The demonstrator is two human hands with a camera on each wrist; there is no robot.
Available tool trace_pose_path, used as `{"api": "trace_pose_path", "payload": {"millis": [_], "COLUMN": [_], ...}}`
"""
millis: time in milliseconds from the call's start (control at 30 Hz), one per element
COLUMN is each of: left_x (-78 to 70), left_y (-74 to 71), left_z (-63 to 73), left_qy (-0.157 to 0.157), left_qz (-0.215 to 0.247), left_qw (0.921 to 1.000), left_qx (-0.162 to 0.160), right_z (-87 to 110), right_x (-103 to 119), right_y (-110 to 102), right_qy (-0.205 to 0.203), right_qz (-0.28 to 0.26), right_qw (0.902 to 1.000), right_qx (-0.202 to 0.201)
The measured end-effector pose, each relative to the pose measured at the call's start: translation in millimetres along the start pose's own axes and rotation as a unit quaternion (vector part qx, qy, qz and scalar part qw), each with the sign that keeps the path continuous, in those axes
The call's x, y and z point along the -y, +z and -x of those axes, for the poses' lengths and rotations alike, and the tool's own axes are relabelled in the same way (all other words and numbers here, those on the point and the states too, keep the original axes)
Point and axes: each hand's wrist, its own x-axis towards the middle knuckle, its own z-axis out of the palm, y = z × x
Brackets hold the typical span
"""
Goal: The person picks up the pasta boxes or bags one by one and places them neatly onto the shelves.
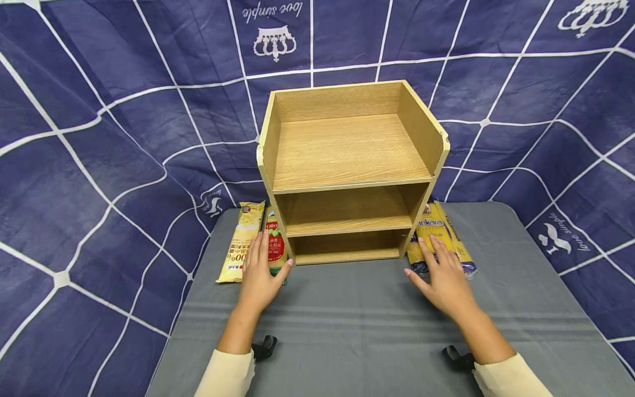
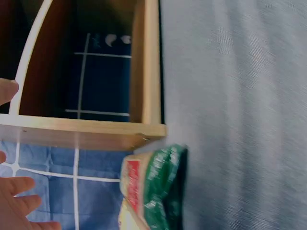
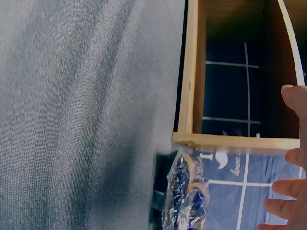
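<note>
Four pasta packets lie on the table (image 1: 347, 325), flanking a wooden shelf unit (image 1: 349, 149). To its left are a pale yellow packet (image 1: 243, 242) and a red-and-green packet (image 1: 274, 251); to its right are an inner yellow-and-blue packet (image 1: 430, 234) and an outer yellow-and-blue packet (image 1: 457, 245).

Possible faults:
1. Double pick-up. The packets in each pair lie close together, so a broad grasp is likely to drag the neighbour along.
2. Collision. The red-and-green packet and the inner yellow-and-blue packet lie just beside the side panels; a thumb inserted there could nudge the shelf unit.
3. Slippage. The wrapping looks like smooth film (glossy and creased at the near ends), so a light pinch may slide.
4. Bending. Lifting by one end could snap the contents, if they are long and brittle.

Pose: the left hand (image 1: 258, 281) and the right hand (image 1: 443, 281) reach forward, palms downward, near the front corners of the shelf unit. The forearms angle inward. In the head view, each hand overlaps the packets on its side; the wrist views show no contact with them. Each grip is spread wide, fingers extended, thumb pointing inward, and has hold of nothing.
</note>
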Motion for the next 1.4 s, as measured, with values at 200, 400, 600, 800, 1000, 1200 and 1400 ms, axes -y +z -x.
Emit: {"api": "trace_pose_path", "payload": {"millis": [200,400,600,800,1000,1200,1400], "left_x": [-11.8,-25.2,-40.3,-61.1,-76.8,-85.6,-90.9], "left_y": [-14.4,-36.7,-55.1,-71.3,-80.1,-87.7,-90.5], "left_z": [-15.0,-29.8,-45.9,-62.5,-77.0,-87.3,-92.1], "left_qy": [0.033,0.04,0.069,0.105,0.121,0.137,0.147], "left_qz": [0.068,0.092,0.134,0.191,0.202,0.21,0.21], "left_qw": [0.9959,0.9923,0.9828,0.9654,0.9563,0.9504,0.9509], "left_qx": [-0.05,-0.073,-0.107,-0.143,-0.173,-0.184,-0.173], "right_z": [-1.6,-3.1,-4.3,-3.3,-0.7,-1.8,-3.4], "right_x": [-7.4,-17.1,-29.8,-42.2,-54.2,-59.0,-59.1], "right_y": [-2.7,-2.7,0.9,8.5,16.2,18.2,14.6], "right_qy": [0.02,0.043,0.057,0.074,0.101,0.118,0.153], "right_qz": [-0.014,-0.022,-0.024,-0.022,-0.03,-0.037,-0.052], "right_qw": [0.9996,0.9987,0.9978,0.997,0.9944,0.9923,0.9867], "right_qx": [-0.014,-0.015,-0.025,-0.005,0.008,0.007,0.018]}}
